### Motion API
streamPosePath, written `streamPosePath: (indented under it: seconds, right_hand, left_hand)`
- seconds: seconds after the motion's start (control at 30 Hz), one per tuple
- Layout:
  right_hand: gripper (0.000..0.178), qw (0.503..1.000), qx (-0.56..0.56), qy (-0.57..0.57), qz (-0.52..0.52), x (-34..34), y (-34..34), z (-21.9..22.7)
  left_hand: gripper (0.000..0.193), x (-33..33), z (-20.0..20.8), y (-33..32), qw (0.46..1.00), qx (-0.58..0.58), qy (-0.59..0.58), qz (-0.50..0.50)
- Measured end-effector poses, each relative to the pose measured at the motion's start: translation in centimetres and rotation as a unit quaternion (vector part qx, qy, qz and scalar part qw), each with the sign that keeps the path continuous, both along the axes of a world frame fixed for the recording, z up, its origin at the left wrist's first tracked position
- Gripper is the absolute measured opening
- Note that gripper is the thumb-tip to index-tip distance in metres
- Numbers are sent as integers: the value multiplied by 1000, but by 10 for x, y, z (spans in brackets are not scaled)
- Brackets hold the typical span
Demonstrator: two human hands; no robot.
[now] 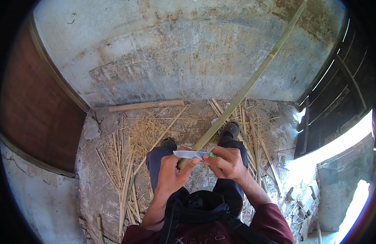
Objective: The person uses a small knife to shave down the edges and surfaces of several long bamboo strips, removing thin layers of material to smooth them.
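Note:
A long green bamboo strip [241, 95] slants from between my knees up to the far right, in front of the wall. Around its near end my left hand [171, 174] is closed, its thumb close beneath the blade. In my right hand [230, 162] is a knife [190, 154] with a bright green handle, its pale blade lying across the strip and pointing left. Both hands are close together above my lap, and the fingers partly hide the handle and the strip's end.
Shavings [145, 132] and several split bamboo strips [124, 179] litter the floor on both sides of my legs. A bamboo pole [147, 105] lies along the foot of the stained wall [155, 53]. A brown panel [37, 97] stands left; rubble [308, 199] lies right.

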State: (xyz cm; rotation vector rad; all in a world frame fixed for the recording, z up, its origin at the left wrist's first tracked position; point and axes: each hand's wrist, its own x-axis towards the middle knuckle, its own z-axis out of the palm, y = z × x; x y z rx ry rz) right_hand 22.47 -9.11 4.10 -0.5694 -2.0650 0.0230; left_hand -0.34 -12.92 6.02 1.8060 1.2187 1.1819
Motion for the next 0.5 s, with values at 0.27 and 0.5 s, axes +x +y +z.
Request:
streamPosePath:
  seconds: [0.27,0.5]
  right_hand:
    - [30,1000,-1,14,7,-4,-1,4]
    - [29,1000,-5,18,18,-4,0,7]
  left_hand:
    - [26,8,-7,-3,997,30,-60,-28]
    - [23,5,0,-6,1000,19,-16,-2]
